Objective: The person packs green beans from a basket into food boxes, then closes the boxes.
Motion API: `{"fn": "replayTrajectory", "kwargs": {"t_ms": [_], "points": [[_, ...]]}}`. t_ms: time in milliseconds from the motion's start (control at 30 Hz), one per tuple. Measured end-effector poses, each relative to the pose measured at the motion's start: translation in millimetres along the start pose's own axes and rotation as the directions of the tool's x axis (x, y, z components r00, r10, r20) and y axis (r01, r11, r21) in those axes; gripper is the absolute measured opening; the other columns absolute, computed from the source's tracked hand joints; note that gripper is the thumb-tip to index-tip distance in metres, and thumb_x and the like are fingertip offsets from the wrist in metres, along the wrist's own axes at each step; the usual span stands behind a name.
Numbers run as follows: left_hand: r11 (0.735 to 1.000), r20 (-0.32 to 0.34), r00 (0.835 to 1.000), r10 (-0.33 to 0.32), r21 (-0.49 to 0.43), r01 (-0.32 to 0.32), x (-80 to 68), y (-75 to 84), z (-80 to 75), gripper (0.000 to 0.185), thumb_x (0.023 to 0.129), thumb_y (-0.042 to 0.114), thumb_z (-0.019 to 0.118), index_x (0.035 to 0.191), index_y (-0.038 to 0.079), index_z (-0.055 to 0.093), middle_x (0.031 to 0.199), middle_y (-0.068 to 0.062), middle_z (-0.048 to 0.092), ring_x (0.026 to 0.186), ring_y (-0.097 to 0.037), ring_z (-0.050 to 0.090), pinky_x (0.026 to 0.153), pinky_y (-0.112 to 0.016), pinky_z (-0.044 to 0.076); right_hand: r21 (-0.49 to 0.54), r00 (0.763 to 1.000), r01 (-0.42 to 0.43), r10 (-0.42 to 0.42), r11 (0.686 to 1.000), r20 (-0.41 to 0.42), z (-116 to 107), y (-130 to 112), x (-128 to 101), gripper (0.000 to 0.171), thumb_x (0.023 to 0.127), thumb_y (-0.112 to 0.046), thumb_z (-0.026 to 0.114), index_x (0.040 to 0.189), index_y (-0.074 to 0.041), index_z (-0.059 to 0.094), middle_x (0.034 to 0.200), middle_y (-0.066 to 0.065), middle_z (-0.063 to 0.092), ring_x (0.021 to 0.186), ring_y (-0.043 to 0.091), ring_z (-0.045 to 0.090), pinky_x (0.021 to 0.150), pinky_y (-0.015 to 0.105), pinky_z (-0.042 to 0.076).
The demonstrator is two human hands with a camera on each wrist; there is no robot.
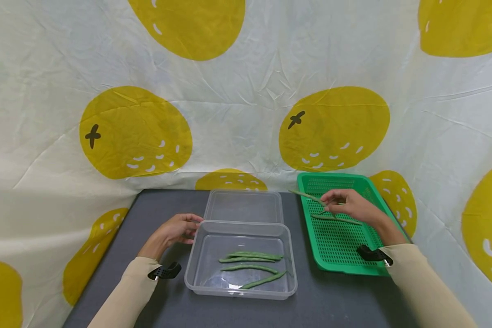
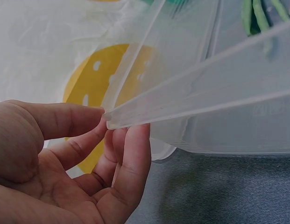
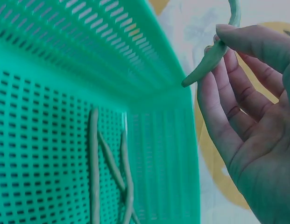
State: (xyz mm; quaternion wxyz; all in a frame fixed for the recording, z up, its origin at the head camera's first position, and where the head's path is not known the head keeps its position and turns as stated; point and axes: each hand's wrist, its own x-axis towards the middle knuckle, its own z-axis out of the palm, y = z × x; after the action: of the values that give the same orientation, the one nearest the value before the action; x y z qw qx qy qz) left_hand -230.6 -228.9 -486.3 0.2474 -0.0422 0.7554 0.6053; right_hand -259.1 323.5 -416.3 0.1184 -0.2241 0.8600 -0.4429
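Observation:
My right hand pinches a green bean between thumb and fingertips, over the far part of the green plastic basket. Inside that basket lie a few more green beans, partly behind the hand in the head view. My left hand grips the far left corner of a clear plastic container, thumb above the rim and fingers under it. On the container's floor rest several green beans, roughly side by side.
Behind the container, a clear plastic lid lies flat on the dark grey table. A white cloth printed with yellow fruit hangs along the table's back and sides. The basket stands to the right of the container, with a gap between.

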Motion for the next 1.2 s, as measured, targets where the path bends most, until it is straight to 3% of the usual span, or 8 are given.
{"fn": "replayTrajectory", "kwargs": {"t_ms": [300,600,700,933,1200], "points": [[1.000,0.000,1.000,-0.003,0.012,0.003,0.3,1.1,-0.9,0.039,0.098,0.007,0.057,0.135,-0.004,0.056,0.106,-0.016,0.067,0.082,-0.019,0.063,0.072,-0.040,0.057,0.072,0.996,0.048,-0.054,0.996,0.077,26,-22,11,0.029,0.098,-0.012,0.067,0.122,0.003,0.064,0.114,0.029,0.065,0.099,0.027,0.068,0.083,0.041,0.058],[1.000,0.004,1.000,-0.002,0.011,0.002,0.1,1.8,0.5,0.037,0.099,0.008,0.057,0.135,-0.003,0.057,0.107,-0.016,0.068,0.084,-0.021,0.064,0.072,-0.040,0.058,0.080,0.985,0.092,-0.102,0.993,0.140,49,-32,16,0.025,0.097,-0.012,0.069,0.120,-0.002,0.067,0.111,0.023,0.067,0.098,0.035,0.066,0.083,0.043,0.058],[1.000,-0.001,1.000,0.001,0.015,-0.001,-0.2,0.8,0.2,0.037,0.099,0.008,0.057,0.134,-0.003,0.057,0.106,-0.016,0.067,0.083,-0.020,0.064,0.071,-0.039,0.057,0.080,0.982,0.095,-0.107,0.992,0.156,57,-37,16,0.024,0.097,-0.012,0.069,0.119,-0.005,0.068,0.111,0.023,0.067,0.098,0.037,0.065,0.083,0.042,0.057],[1.000,-0.002,1.000,0.008,0.019,-0.008,-1.6,-0.6,-0.2,0.038,0.098,0.008,0.057,0.134,-0.004,0.056,0.106,-0.015,0.066,0.080,-0.018,0.062,0.070,-0.038,0.057,0.043,0.968,0.136,-0.142,0.990,0.207,85,-44,19,0.022,0.096,-0.014,0.070,0.118,-0.008,0.069,0.112,0.012,0.069,0.096,0.024,0.065,0.082,0.032,0.056],[1.000,-0.005,1.000,0.011,0.017,-0.011,-1.1,-1.9,0.7,0.038,0.097,0.006,0.057,0.134,-0.004,0.057,0.109,-0.016,0.065,0.082,-0.020,0.062,0.070,-0.038,0.057,0.100,0.941,0.129,-0.153,0.987,0.302,117,-45,25,0.020,0.097,-0.008,0.067,0.117,-0.006,0.070,0.113,0.021,0.067,0.094,0.025,0.066,0.082,0.033,0.057]]}}
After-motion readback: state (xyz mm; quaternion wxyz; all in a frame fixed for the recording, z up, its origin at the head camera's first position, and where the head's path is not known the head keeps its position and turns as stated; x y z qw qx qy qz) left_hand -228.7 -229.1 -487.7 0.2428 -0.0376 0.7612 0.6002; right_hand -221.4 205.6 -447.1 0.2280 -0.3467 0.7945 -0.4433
